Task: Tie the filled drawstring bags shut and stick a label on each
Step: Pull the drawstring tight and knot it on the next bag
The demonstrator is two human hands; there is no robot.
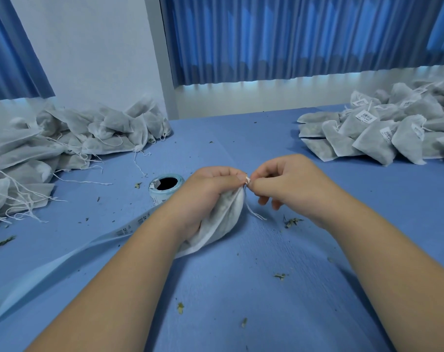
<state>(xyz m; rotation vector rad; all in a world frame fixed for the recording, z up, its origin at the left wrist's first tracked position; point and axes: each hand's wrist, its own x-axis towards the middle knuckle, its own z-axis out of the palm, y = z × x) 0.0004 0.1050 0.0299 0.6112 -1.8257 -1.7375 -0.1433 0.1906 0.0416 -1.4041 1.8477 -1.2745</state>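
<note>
Gripping a filled bag [226, 219] in the left hand [210, 189], fingers curled round its body, at the centre of the blue worktop [241, 288]. Pinching the drawstring [254, 213] at the bag's neck with the right hand [284, 181], loose end trailing down. Just left of the hands, a label roll [166, 185], its strip [63, 260] running off to the near left edge. Far left, a heap of unlabelled bags [63, 138] with loose strings; far right, a heap of labelled bags [383, 133]. Leaf bits [293, 221] scattered about.
</note>
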